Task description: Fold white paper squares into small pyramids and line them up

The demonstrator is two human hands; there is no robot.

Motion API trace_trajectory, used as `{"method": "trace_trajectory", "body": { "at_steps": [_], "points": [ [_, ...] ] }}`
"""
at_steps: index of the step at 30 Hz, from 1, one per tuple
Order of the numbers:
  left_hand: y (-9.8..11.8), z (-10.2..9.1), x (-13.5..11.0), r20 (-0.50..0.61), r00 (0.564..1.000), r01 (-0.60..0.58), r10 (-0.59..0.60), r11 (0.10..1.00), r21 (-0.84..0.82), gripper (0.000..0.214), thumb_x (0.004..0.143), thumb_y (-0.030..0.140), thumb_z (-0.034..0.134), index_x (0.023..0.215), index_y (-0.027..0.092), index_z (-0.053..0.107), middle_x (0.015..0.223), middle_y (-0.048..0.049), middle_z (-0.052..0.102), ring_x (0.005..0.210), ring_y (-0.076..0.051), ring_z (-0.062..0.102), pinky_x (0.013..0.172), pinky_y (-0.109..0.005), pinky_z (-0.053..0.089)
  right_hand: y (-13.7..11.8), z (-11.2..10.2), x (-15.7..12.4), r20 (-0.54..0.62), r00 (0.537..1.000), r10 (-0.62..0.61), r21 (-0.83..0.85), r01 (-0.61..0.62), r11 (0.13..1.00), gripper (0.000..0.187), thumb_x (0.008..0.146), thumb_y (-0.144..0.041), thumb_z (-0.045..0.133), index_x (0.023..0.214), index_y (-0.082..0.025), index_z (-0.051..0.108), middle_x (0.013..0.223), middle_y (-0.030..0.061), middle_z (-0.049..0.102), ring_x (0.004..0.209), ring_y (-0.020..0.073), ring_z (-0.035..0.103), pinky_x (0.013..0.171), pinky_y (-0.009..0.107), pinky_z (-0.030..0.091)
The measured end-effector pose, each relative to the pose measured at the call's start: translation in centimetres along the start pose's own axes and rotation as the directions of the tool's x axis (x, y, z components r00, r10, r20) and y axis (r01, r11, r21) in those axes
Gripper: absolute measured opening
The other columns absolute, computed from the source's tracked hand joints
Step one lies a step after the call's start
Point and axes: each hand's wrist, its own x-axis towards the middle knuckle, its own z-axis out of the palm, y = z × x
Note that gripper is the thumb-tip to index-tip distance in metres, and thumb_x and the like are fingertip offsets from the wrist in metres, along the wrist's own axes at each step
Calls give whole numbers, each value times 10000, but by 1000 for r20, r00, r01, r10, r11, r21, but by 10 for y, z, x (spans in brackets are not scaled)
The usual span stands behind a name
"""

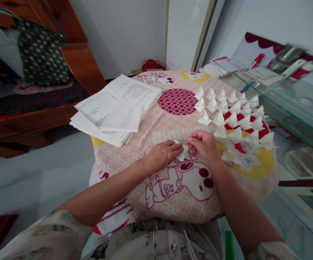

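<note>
Left hand [162, 155], fingers extended, pins folded paper slip [183, 154]; right hand [204, 145] curled alongside, grip unclear; apparently mid-fold, next crease needs steady pinning.

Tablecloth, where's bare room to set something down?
Bare: the checked circle, between the paper stack and folded papers; the tablecloth between that stack and left forearm. Crowded: right side, under folded papers; middle, around left hand and right hand.

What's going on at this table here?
Someone sitting at a table with a patterned cloth is handling a small folded paper. Their left hand has its fingers on it; the right hand is close beside it, though I can't tell whether it's touching. Printed sheets are piled on the left, and pointed folded pieces stand in rows on the right.
</note>
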Motion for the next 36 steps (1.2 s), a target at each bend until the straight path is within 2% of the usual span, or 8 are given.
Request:
{"method": "trace_trajectory", "body": {
  "at_steps": [4,7,10,13,21,26,29,36],
  "points": [
    [-10,1,-3,-37,997,57,-63,987,-147,364,924,68,498,1218,182,679,1265,-83,693,1135,-206,650,944,-342,558,-1,11,2,136,990,-43,-98,57,994,90,724,-240,604,748,-174,661,572,-18,635,467,115,550,451,219,413],
    [-24,1,-8,-98,982,125,-162,943,-308,370,914,57,476,1147,194,729,1215,-76,722,1106,-178,681,954,-321,559,1,16,2,168,982,-83,-171,112,979,72,722,-213,632,759,-174,680,642,1,682,565,137,612,527,234,451],
    [-33,-1,-10,-114,980,109,-165,915,-388,372,900,51,476,1120,185,745,1189,-86,734,1083,-171,697,947,-323,564,0,19,0,174,973,-153,-288,199,937,43,713,-181,669,746,-177,696,679,9,705,622,146,631,580,243,449],
    [-37,-2,-10,-106,980,114,-169,909,-400,404,862,19,476,1103,192,751,1183,-82,738,1080,-169,700,940,-326,568,-2,23,-2,178,966,-185,-385,242,891,31,722,-160,677,720,-183,697,657,-2,696,605,138,615,588,247,428],
    [-37,-3,-9,-50,974,181,-219,896,-405,421,820,4,490,1047,210,777,1202,-63,732,1065,-168,702,946,-312,558,-6,27,-1,217,963,-161,-450,245,859,74,706,-219,746,703,-195,677,632,-18,662,587,134,582,564,251,379],
    [-35,-6,-7,-58,968,203,-244,899,-389,418,815,0,485,1016,215,782,1161,-50,741,1053,-167,698,952,-308,550,-23,38,-4,159,985,-67,-621,153,769,139,710,-256,755,646,-213,640,609,-8,640,592,152,569,558,272,340],
    [-35,-6,-7,-66,969,195,-237,904,-381,414,814,-5,489,1019,210,777,1162,-55,737,1052,-167,694,948,-306,547,-29,42,-6,148,988,-40,-679,131,723,147,722,-289,760,670,-218,643,625,7,645,615,169,578,563,283,328],
    [-36,-4,-7,-89,974,158,-208,907,-390,418,805,-29,488,1020,190,772,1151,-69,736,1052,-172,693,934,-298,547,-29,46,-12,151,985,-85,-756,170,633,182,757,-369,755,806,-208,684,785,63,723,734,210,643,615,292,369]
  ]
}}
